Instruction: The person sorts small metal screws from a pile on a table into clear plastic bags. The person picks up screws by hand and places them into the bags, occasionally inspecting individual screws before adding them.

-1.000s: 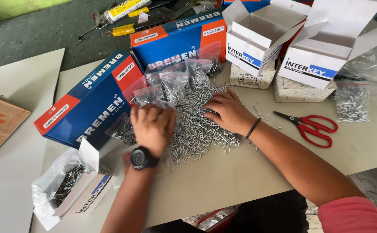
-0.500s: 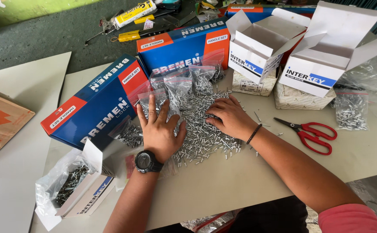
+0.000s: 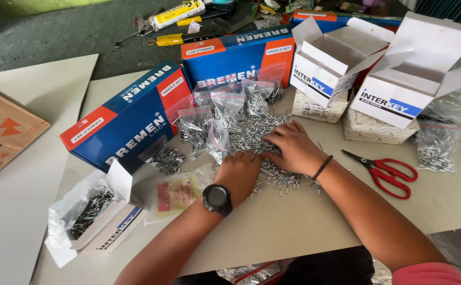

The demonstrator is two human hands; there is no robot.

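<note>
item: loose rivets, bench lot.

change noted: half a second ago the left hand (image 3: 238, 171) lay flat and spread at the pile's left edge; now it is drawn in toward the middle, fingers curled down into the rivets (image 3: 257, 142), close beside the right hand (image 3: 291, 148). gathering into a handful is judged to be in hand. whether rivets are actually gripped cannot be told; the fingertips are buried.

left to right:
- cardboard sheet (image 3: 3, 132), far left.
- white box (image 3: 104, 221) lined with a plastic bag, dark rivets inside.
- blue box (image 3: 125, 121), long, orange ends.
- small bags (image 3: 196, 126), clear, part-filled, standing at the pile's upper left.
- rivets, silver, short, heaped loose mid-table under both hands.
- right hand, palm down on the pile, fingers bent, grasp not visible.
- scissors (image 3: 383, 171), red-handled, apart on the table (image 3: 294, 221).
- filled bag (image 3: 436, 148), far right.
</note>
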